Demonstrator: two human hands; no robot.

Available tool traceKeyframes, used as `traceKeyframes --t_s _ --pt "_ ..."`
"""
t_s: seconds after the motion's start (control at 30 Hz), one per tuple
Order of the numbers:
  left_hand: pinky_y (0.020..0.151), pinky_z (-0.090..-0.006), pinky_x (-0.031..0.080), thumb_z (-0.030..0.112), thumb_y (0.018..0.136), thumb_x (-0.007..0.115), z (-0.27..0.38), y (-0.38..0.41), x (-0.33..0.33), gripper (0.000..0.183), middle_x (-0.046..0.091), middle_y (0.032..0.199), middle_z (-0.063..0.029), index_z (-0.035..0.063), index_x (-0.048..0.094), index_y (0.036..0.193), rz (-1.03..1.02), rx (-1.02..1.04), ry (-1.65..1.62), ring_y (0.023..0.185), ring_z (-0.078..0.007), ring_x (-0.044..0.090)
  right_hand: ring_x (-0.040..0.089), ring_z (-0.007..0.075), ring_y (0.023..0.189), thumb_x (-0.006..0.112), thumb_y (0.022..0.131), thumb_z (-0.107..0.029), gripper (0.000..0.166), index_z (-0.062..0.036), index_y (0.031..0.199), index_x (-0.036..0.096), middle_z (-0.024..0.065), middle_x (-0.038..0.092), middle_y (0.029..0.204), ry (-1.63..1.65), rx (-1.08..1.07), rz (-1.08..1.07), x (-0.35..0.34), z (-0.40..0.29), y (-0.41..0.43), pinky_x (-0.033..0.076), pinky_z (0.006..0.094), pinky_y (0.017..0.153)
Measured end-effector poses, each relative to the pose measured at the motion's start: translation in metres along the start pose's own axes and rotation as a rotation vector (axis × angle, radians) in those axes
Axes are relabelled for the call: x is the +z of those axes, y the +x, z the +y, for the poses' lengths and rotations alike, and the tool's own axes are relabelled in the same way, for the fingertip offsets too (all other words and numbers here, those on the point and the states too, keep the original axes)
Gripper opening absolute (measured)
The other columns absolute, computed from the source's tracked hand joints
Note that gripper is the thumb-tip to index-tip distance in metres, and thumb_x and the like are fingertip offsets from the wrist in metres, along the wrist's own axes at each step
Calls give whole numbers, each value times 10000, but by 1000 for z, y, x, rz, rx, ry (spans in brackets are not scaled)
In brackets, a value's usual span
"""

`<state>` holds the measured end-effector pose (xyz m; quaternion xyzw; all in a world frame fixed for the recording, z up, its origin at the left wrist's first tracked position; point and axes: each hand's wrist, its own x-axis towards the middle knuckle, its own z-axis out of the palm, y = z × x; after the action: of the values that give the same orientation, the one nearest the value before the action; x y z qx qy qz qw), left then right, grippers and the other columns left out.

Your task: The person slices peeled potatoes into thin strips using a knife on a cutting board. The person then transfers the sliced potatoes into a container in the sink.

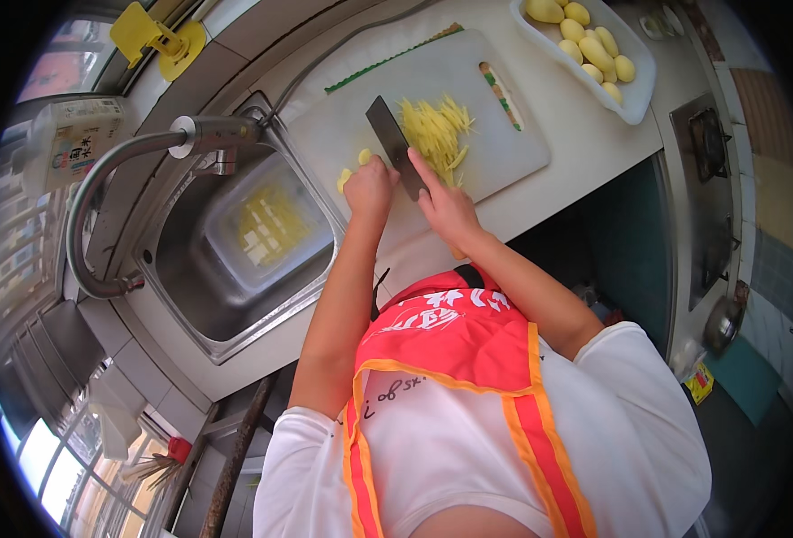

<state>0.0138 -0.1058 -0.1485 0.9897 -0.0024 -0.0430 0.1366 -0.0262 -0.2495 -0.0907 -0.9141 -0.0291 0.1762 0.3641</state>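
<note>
My right hand [452, 210] grips a cleaver [391, 138], its index finger laid along the blade. The blade stands over a white cutting board [497, 158]. Just left of it, my left hand [371, 188] is curled with its knuckles close to the blade; what lies under the fingers is hidden. Pale yellow potato slices [345, 180] show beside that hand. A heap of thin potato shreds [435, 134] lies on the board to the right of the cleaver.
At left is a steel sink [181, 269] with a faucet [215, 132]; a clear plastic tub [225, 252] of potato shreds in water sits inside. A white tray [641, 87] of peeled potatoes [595, 54] stands at the upper right, near a gas stove [709, 202].
</note>
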Motion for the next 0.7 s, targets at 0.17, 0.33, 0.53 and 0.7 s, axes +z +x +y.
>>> traceKeyframes --t_s 0.17,0.33,0.53,0.7 --pt "472 -406 491 253 694 636 -2 2 -1 215 615 605 -151 50 567 691 -18 26 -12 532 -307 620 547 371 545 481 834 -118 720 -315 1436 139 167 531 568 30 2 36 4 3 5 423 482 540" --pt "506 -418 494 249 710 632 -8 2 -1 207 626 640 -136 51 573 714 -79 26 -53 565 -314 624 538 371 534 485 835 -117 719 -314 1436 143 170 527 562 59 -32 49 4 1 9 420 477 532" --pt "584 -430 484 211 747 613 -30 14 -21 185 635 728 -121 47 574 824 113 -76 -199 666 -327 618 514 359 497 473 842 -118 683 -301 1434 187 178 519 566 122 -35 116 7 0 9 410 446 524" --pt "592 -428 483 204 733 624 -46 19 -8 176 629 715 -130 51 589 814 179 -6 -188 653 -332 609 529 353 514 476 840 -121 684 -317 1430 190 164 528 575 162 47 21 5 1 5 421 448 531"
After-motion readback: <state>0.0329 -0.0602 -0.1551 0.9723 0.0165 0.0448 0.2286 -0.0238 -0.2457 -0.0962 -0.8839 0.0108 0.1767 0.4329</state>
